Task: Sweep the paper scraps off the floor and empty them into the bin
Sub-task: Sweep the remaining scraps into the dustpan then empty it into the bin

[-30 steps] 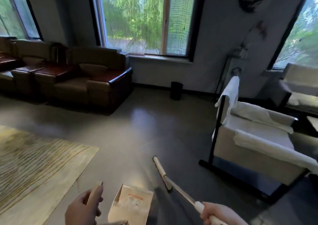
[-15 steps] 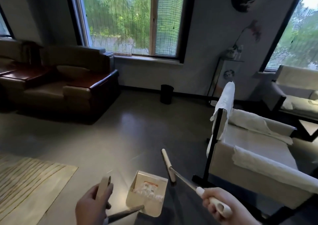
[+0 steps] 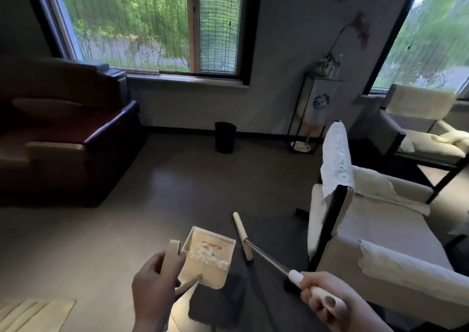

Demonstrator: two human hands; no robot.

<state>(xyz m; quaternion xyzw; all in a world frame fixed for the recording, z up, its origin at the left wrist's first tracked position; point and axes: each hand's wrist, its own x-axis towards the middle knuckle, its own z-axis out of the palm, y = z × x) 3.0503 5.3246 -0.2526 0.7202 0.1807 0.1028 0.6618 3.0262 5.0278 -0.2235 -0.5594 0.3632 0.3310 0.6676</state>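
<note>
Head view: a person stands mid-room, both hands busy, with the black bin point(image 3: 225, 137) well ahead against the far wall under the window.
Left hand: the left hand point(image 3: 154, 284) has its grip clenched round the cream handle of the dustpan point(image 3: 208, 260), holding the pan up off the floor point(image 3: 177, 192).
Right hand: the right hand point(image 3: 322, 295) grasps the cream end of the broom point(image 3: 266, 255); its metal shaft runs forward and down to the narrow cream head beside the pan.
Paper scraps: a small white heap of paper scraps point(image 3: 208, 250) sits inside the pan, near its back wall.
Stage: sweeping looks done, I'd say; the carry to the bin is what remains.
Handling: those scraps will be feather-light and loose, so any tilt or draught could spill them. Best keep the pan level by its rigid handle, mouth tipped slightly up.
Route: open floor between the brown sofa point(image 3: 63, 138) on the left and the white armchair point(image 3: 368, 230) on the right.
Risk: the long broom could clip the armchair.
</note>
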